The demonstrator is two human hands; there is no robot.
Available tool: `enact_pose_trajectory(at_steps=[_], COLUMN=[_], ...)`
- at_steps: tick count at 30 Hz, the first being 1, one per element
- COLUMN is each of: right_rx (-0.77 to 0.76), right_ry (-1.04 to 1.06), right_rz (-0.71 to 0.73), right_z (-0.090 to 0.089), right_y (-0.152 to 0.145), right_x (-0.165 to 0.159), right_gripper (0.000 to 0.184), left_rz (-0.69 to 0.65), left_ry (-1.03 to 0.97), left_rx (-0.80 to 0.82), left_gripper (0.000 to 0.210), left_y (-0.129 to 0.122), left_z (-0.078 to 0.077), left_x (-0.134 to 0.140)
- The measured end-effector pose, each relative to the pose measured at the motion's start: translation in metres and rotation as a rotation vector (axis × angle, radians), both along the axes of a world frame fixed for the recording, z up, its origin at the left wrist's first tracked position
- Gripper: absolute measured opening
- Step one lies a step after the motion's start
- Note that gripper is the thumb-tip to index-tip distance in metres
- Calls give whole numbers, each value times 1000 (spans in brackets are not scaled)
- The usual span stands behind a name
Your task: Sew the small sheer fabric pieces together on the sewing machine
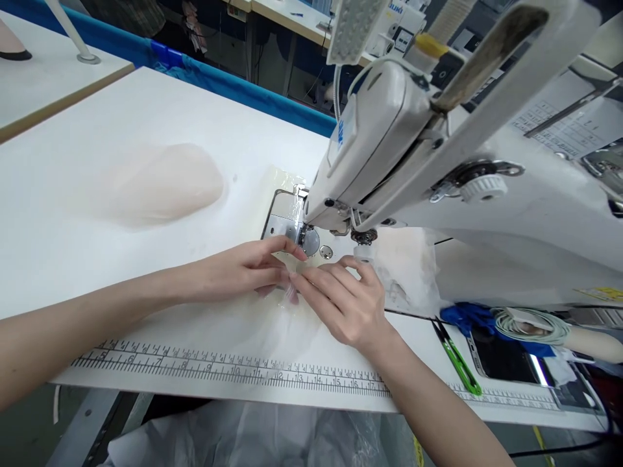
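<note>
Both hands meet just in front of the needle area of a white sewing machine (370, 143). My left hand (243, 269) comes in from the left, thumb and fingers closed on a small piece of thin, sheer pinkish fabric (292, 297). From the right, my right hand (345, 298) pinches the same fabric with its fingertips, which touch those of the left. Most of the fabric is hidden by the fingers. The metal plate (285, 209) of the machine lies beyond the left hand's fingers.
A sheer, pale pink oval piece (180, 181) lies on the white table at left. A printed ruler (233, 371) runs along the front edge. To the right lie green thread snips (457, 360), a phone (509, 363) and a coiled cord (533, 325). Pale fabric (406, 266) lies under the machine arm.
</note>
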State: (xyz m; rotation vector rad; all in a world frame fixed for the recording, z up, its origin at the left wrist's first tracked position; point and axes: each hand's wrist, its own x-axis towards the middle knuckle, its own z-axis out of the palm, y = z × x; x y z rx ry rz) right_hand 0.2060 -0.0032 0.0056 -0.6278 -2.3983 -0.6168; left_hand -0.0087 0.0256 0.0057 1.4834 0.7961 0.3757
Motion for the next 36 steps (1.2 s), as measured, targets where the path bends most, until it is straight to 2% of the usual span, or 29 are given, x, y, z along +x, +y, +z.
enact_pose_trajectory(at_steps=[8, 12, 15, 19, 21, 23, 28, 30, 33, 34, 36], right_rx=[95, 34, -175, -621, -787, -875, -975, -1016, -1059, -1111, -1323], right_ry=[-69, -36, 130, 357, 404, 435, 415, 403, 501, 558, 647], right_rz=[83, 31, -97, -264, -350, -367, -193, -216, -310, -327, -295], right_z=[5, 2, -4, -11, -12, -10, -5, -6, -5, -3, 2], right_y=[-3, -2, 0, 1, 1, -1, -5, -4, -1, 0, 1], right_x=[-2, -4, -3, 2, 4, 5, 1, 0, 3, 4, 6], right_gripper=[6, 6, 9, 9, 12, 17, 18, 12, 15, 17, 23], left_rz=[12, 3, -20, -45, -44, -38, -37, -45, -36, -14, 43], left_ry=[13, -14, -18, 16, 26, 26, 16, 17, 21, 19, 15], left_rx=[-39, -51, -80, -85, -86, -85, -24, -3, -9, -11, -20], left_gripper=[30, 33, 33, 35, 36, 35, 38, 41, 43, 43, 42], left_y=[1, -1, -1, 0, 0, 0, -1, -1, -2, -2, -2], left_z=[-3, -2, 1, 5, 6, 5, 1, 1, 4, 5, 7], left_x=[-2, -2, -2, -3, -3, -3, -4, -4, -2, -2, -1])
